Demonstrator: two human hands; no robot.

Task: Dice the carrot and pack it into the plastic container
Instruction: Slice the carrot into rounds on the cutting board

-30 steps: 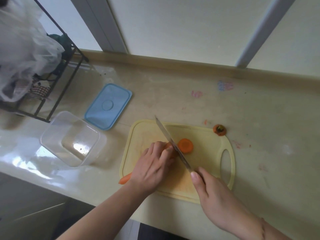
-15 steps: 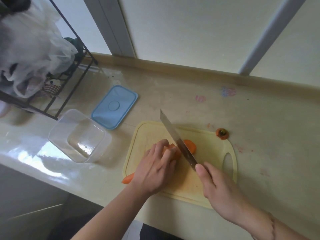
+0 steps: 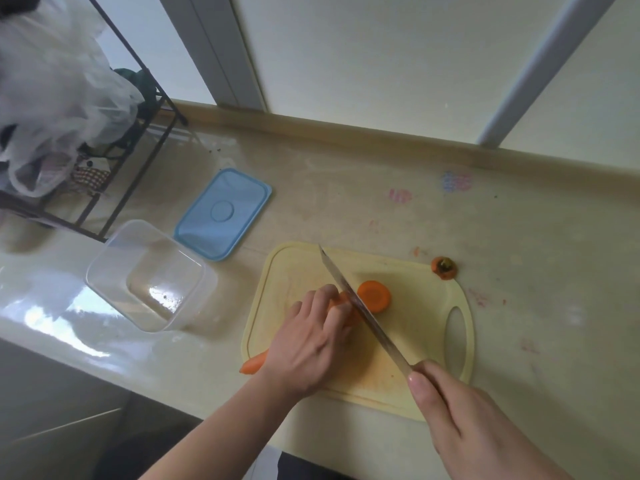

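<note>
Beige and glossy, the long stone countertop [image 3: 398, 216] is carrying everything, and the pale yellow plastic cutting board [image 3: 426, 344] is serving as the landmark. Left of the board, the clear square plastic container [image 3: 104, 268] is standing open with no carrot in it, so by my reading packing is not begun. Just behind the board's far left corner, the flat blue rectangular lid [image 3: 223, 213] is lying apart from the container.

On the board, the left hand [image 3: 308, 344] is curling over the long orange carrot [image 3: 254, 363], pinning it down, while the tapered end is sticking out past the board's left edge. The right hand [image 3: 464, 420] is gripping the handle of the long steel kitchen knife [image 3: 360, 310], whose blade is lying across the carrot right beside the left fingertips.

Just right of the blade, one thick round carrot slice [image 3: 374, 296] is lying flat on the board. Off the board's far right corner, the small cut carrot top [image 3: 444, 267] is sitting on the counter. So slicing is only beginning; most of the cutting, all the dicing and the packing are remaining.
</note>
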